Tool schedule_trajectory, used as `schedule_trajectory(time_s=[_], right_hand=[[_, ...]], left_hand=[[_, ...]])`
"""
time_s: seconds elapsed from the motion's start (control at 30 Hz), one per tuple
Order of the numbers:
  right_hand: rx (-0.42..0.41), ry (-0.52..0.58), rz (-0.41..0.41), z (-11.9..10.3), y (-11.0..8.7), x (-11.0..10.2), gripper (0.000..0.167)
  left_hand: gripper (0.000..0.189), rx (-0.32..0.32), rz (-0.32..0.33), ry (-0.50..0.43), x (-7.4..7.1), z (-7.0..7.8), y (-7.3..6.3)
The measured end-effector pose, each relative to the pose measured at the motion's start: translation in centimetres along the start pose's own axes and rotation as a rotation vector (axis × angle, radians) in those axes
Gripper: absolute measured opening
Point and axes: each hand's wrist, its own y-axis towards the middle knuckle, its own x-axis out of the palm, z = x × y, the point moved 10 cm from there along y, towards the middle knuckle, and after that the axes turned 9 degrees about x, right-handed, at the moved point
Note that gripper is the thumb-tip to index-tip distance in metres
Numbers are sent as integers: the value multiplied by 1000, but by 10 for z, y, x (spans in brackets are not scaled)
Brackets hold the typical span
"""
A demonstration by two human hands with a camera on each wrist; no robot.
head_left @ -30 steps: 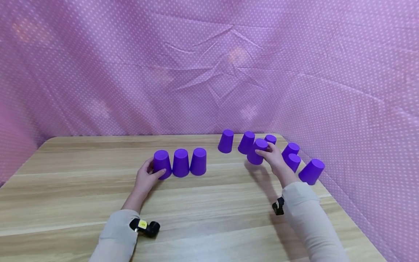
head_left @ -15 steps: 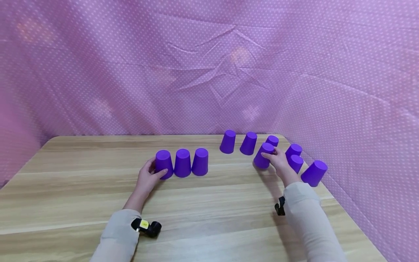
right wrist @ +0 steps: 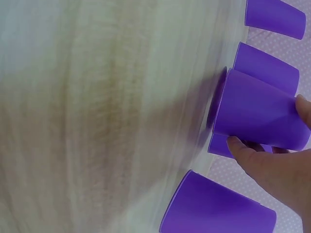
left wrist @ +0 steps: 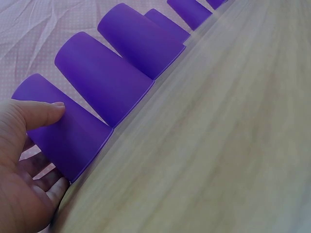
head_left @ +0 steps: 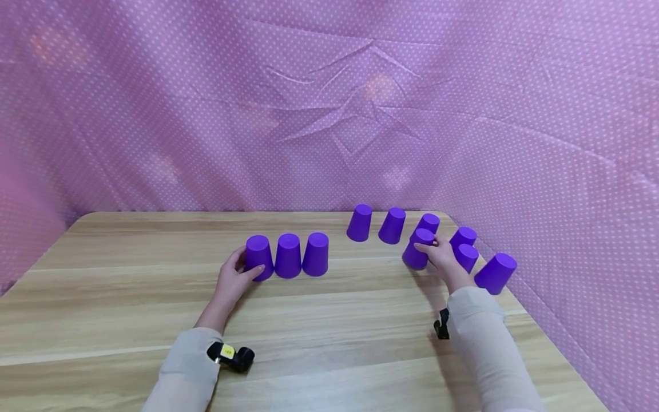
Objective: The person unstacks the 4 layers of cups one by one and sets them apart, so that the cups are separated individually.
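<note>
My left hand (head_left: pixel 233 280) grips an upside-down purple cup (head_left: pixel 259 252), thumb on its near side and fingers curled round behind. That cup stands at the left end of a row, beside a middle cup (head_left: pixel 288 257) and a right-hand cup (head_left: pixel 316 256), both also upside down. On the right side, my right hand (head_left: pixel 444 260) holds another purple cup (head_left: pixel 415 255) between thumb and fingers, bottom up. In the right wrist view, a dark shadow lies along the rim of this held cup (right wrist: pixel 262 109), close over the tabletop.
Several more upside-down purple cups stand around the right hand: two at the back (head_left: pixel 359 223), one partly hidden behind the held cup, and others near the table's right edge (head_left: pixel 495 273). A pink dotted curtain (head_left: pixel 309 126) hangs behind the wooden table (head_left: pixel 319 337).
My right hand has carried its cup a little to the right and nearer to me, down toward the table. The left hand keeps its grip on the row's end cup.
</note>
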Motion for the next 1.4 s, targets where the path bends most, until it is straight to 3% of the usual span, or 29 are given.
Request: schedule_trajectory(time_s=[0.17,0.33,0.53,0.77,0.93,1.4], right_hand=[[-1,-5,3,5,4,-2,69],[48,-38,25,-13,-27,4,62],[45,-31,32,-5,-16,-1,64],[47,-34,43,-9,-18,-6,70],[19,-36,35,-21,-21,-9,72],[-93,-177,42,-57,-32,-14,70]], left_hand=[[67,1,0,8,0,0,0],[67,3,-2,15,1,-3,2],[67,2,-1,17,1,-1,2],[67,5,1,-1,2,0,1],[65,16,7,-9,1,1,1],[66,15,9,-9,0,-1,0]])
